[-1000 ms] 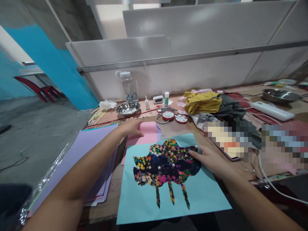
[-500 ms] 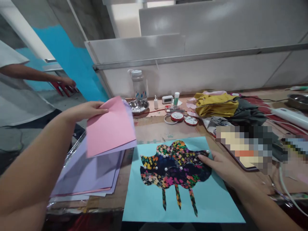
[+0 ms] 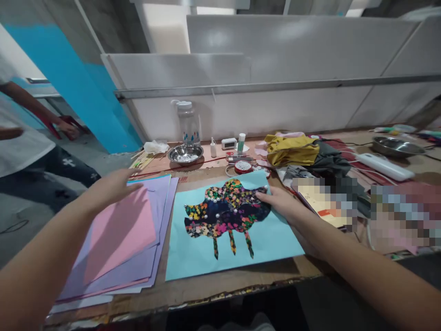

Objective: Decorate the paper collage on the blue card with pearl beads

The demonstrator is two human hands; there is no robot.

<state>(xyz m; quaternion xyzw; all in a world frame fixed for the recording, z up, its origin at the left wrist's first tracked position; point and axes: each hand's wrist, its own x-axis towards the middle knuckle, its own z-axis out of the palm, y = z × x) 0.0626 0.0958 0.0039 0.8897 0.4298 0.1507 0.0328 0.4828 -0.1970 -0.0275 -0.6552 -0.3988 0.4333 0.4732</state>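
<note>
Turquoise card (image 3: 197, 256) lies just right of the paper stack (image 3: 134, 266), your right hand (image 3: 280, 203) clamping the card's edge opposite that stack. Over the stack, your left hand (image 3: 113, 189) has thumb and fingers apart, seemingly empty. Pinch lightly, off the pearl beads (image 3: 217, 215), to avoid creasing.

White glossy panels (image 3: 285, 55) stand behind the worktable (image 3: 193, 289), soft glare on top; grey metal rail (image 3: 241, 88) runs across them. Left: slanting pillar (image 3: 72, 96), bright blue below, bare grey above. Grey floor (image 3: 17, 239), looks like plain concrete. Red seat (image 3: 77, 122) further back, partly blocked. Pale bright patch (image 3: 168, 39) up top, can't tell if window or lit wall. Table's front edge is ragged.
</note>
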